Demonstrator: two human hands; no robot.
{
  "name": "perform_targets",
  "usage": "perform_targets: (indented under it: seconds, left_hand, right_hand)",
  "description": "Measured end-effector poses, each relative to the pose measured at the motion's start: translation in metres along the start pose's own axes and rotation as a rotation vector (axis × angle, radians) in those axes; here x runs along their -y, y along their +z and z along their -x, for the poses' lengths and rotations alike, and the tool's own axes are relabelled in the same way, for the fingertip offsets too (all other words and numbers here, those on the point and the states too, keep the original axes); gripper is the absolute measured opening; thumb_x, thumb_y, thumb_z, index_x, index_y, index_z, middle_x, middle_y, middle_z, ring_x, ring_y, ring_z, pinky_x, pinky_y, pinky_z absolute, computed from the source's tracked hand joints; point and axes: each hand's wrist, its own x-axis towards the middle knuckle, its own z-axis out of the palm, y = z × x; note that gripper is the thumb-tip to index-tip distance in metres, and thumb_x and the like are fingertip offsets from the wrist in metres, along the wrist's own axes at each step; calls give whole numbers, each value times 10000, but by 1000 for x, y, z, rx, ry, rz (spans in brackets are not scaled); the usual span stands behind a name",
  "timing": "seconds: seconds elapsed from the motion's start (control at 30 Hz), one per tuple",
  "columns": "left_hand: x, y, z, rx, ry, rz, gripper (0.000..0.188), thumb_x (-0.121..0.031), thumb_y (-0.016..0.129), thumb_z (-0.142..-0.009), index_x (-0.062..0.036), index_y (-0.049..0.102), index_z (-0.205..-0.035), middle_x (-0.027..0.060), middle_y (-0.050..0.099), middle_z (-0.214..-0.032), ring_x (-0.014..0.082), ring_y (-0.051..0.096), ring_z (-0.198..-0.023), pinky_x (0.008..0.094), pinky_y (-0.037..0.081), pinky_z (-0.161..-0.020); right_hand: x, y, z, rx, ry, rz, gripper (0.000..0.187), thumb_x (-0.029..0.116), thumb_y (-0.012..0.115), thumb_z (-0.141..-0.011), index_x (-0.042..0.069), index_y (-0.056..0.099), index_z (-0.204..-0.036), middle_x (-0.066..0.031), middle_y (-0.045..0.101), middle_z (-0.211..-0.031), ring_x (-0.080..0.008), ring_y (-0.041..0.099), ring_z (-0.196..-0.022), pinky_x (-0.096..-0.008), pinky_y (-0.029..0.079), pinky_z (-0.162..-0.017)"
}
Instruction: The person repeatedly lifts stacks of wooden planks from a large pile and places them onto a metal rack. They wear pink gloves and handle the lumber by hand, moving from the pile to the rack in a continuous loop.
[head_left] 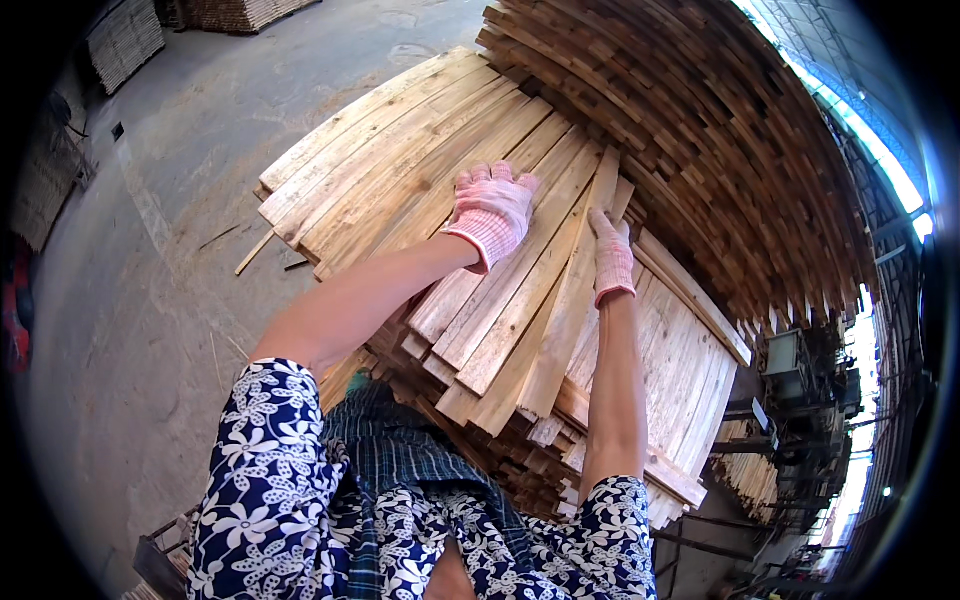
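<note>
My left hand point(492, 212), in a pink knit glove, lies palm down on a layer of pale wooden boards point(385, 165), its fingers slightly apart. My right hand point(611, 255), gloved alike, grips the right edge of a long wooden board point(572, 310). That board lies slightly askew over its neighbours, its near end pointing towards me. The palm side of my right hand and some of its fingertips are hidden. More boards are stacked in layers under both hands.
A tall stack of darker boards point(690, 130) rises right behind the layer. At the right, a crosswise wooden strip point(695, 300) lies on more pale boards point(670, 360). Machinery point(800, 400) stands farther right. Concrete floor point(190, 240) extends left, with a loose stick point(254, 253).
</note>
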Motion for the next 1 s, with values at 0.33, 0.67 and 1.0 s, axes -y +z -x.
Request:
perform_targets:
  seconds: [0.33, 0.67, 1.0]
  left_hand:
    - [5, 8, 5, 142, 166, -69, 784, -592, 405, -1023, -32, 339, -1567, 199, 246, -1674, 370, 195, -1564, 588, 152, -1242]
    - [183, -106, -65, 95, -31, 153, 829, -662, 311, -1041, -14, 358, -1555, 203, 390, -1605, 302, 391, -1482, 388, 257, -1260]
    - [271, -72, -75, 390, -278, 94, 942, -742, 330, -997, -10, 305, -1590, 195, 365, -1625, 339, 322, -1520, 366, 271, -1238]
  right_hand:
    - [14, 10, 12, 40, 32, -124, 890, 468, 712, -898, -40, 359, -1538, -198, 477, -1505, -293, 474, -1356, -358, 376, -1129]
    - [3, 13, 89, -17, -25, 105, 1057, 414, 774, -854, 69, 151, -1635, -272, 357, -1574, -362, 465, -1388, -400, 377, -1156]
    - [6, 30, 110, -78, 35, 194, 1000, 219, 793, -838, 106, 196, -1631, -247, 494, -1411, -338, 561, -1243, -419, 477, -1053]
